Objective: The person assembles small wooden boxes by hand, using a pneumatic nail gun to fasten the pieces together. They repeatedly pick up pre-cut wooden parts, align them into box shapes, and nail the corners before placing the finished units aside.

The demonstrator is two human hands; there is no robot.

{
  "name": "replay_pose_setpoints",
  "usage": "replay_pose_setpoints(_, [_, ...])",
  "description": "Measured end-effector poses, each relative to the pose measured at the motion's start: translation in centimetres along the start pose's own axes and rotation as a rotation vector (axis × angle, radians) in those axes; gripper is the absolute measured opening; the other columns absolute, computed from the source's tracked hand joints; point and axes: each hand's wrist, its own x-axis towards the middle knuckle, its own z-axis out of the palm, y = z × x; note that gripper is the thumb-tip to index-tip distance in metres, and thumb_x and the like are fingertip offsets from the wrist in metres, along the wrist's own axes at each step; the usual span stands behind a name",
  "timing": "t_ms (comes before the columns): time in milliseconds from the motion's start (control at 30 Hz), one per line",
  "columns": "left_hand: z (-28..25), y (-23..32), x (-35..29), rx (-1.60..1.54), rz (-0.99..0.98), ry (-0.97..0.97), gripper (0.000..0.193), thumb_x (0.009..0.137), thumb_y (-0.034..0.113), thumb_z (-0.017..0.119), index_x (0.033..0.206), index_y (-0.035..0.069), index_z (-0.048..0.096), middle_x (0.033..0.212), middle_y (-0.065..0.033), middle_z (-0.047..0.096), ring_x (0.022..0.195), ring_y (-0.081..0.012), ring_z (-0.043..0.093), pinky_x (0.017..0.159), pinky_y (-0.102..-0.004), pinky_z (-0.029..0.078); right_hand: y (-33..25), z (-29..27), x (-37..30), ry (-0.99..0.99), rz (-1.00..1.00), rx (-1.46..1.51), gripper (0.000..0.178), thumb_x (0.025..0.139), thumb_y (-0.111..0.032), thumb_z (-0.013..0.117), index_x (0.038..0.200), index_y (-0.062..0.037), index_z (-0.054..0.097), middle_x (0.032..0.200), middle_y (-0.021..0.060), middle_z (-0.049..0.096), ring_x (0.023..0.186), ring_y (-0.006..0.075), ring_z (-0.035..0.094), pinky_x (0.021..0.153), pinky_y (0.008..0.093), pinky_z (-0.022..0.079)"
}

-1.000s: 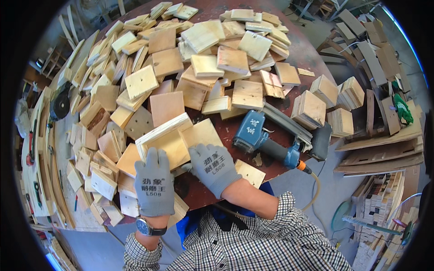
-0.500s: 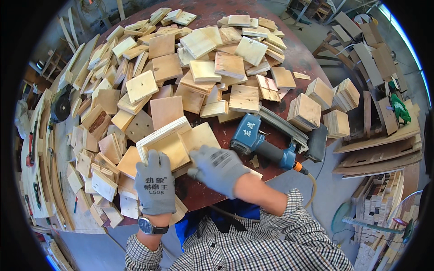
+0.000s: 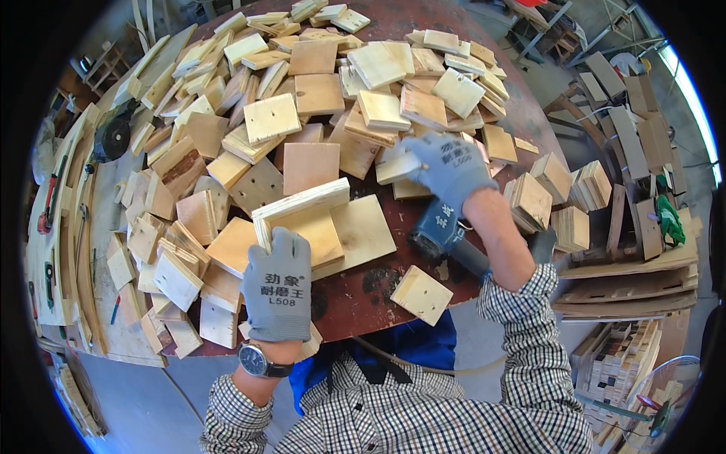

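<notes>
My left hand (image 3: 278, 284), in a grey glove, is closed on the near end of a plywood strip (image 3: 302, 203) standing on edge. The strip runs along the far side of a square plywood block (image 3: 311, 236), and a larger pale board (image 3: 367, 231) lies beneath. My right hand (image 3: 452, 170), gloved too, has its fingers around the right end of a small wooden block (image 3: 397, 168) at the pile's near edge. Under my right wrist lies a blue nail gun (image 3: 435, 227), partly hidden by the arm. A loose square block (image 3: 422, 295) rests near the table's front edge.
A big heap of plywood blocks (image 3: 314, 92) covers much of the dark red table (image 3: 355, 312). Several stacked blocks (image 3: 528, 203) stand at the right. A black tape reel (image 3: 113, 141) and red-handled pliers (image 3: 47, 216) lie left. Boards (image 3: 628, 284) are stacked beyond the table's right side.
My right hand has moved from beside the left-hand pieces up and right to the small block at the heap. My left hand keeps its hold. The view has shifted slightly.
</notes>
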Motion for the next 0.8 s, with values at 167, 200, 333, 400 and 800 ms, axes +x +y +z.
replay_pose_setpoints(167, [0.5,0.1,-0.3,0.034,0.014,0.039,0.051,0.080,0.023,0.080,0.126,0.010,0.063,0.134,-0.0103,0.060,0.105,-0.0311,0.060,0.081,-0.0392,0.056,0.9,0.2,-1.1,0.070,0.051,0.009,0.042,0.094,-0.038,0.074,0.131,-0.0186,0.065,0.128,0.0097,0.064,0.118,0.0307,0.067,0.096,0.0480,0.054])
replay_pose_setpoints(200, [0.6,0.0,-0.5,0.038,0.013,0.055,0.052,0.080,0.023,0.080,0.126,0.010,0.063,0.134,-0.0103,0.060,0.105,-0.0312,0.060,0.082,-0.0390,0.056,0.3,0.2,-1.3,0.127,0.005,-0.027,0.039,0.094,-0.036,0.073,0.128,-0.0184,0.066,0.126,0.0099,0.064,0.116,0.0309,0.068,0.094,0.0476,0.054])
replay_pose_setpoints(333, [0.0,0.3,-0.1,0.017,-0.010,0.005,0.052,0.079,0.023,0.081,0.126,0.010,0.063,0.134,-0.0095,0.060,0.105,-0.0305,0.060,0.081,-0.0382,0.057,-1.7,0.3,-1.8,0.158,-0.306,-0.184,0.023,0.096,-0.025,0.068,0.118,-0.0180,0.068,0.116,0.0083,0.065,0.104,0.0300,0.070,0.086,0.0438,0.055])
replay_pose_setpoints(400, [0.0,0.2,0.0,0.008,-0.011,-0.003,0.053,0.079,0.023,0.082,0.126,0.010,0.063,0.134,-0.0091,0.060,0.104,-0.0299,0.060,0.080,-0.0380,0.057,-3.3,-0.1,-1.8,-0.113,-0.418,-0.277,0.020,0.098,-0.023,0.065,0.117,-0.0175,0.069,0.112,0.0077,0.068,0.100,0.0295,0.072,0.084,0.0424,0.056])
replay_pose_setpoints(800, [0.0,0.0,-0.1,-0.013,-0.010,0.135,0.033,0.083,0.013,0.070,0.115,0.010,0.065,0.117,-0.0063,0.061,0.092,-0.0240,0.061,0.069,-0.0324,0.055,-4.3,1.6,1.7,-0.289,-0.467,-0.428,0.015,0.093,-0.020,0.066,0.098,-0.0135,0.079,0.093,0.0100,0.079,0.087,0.0302,0.079,0.068,0.0456,0.063])
